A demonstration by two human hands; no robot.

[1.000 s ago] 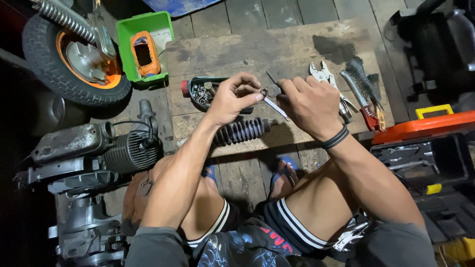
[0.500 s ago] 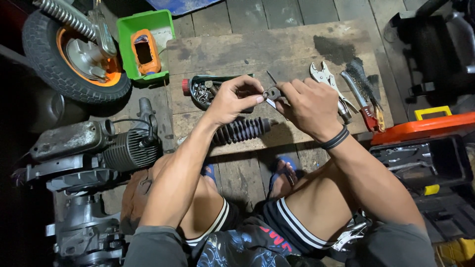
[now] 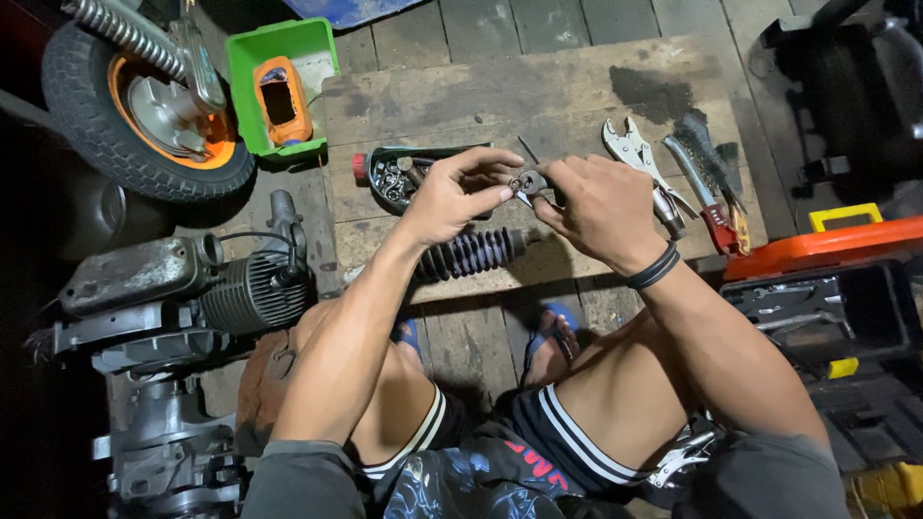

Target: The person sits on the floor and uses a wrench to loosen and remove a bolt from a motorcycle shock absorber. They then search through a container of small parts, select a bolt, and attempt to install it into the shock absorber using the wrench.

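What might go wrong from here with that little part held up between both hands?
1. The small metal part is pinched only by fingertips of the left hand and right hand above the wooden board; a slip might send it into the gaps between the planks.
2. The locking pliers and wire brush lie close beside the right hand, so a sideways move may knock them.

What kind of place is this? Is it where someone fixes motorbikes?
Probably, yes: it looks like a small repair workshop. A wheel with an orange rim, an engine and locking pliers lie around, and both hands, left hand and right hand, hold a small metal part.
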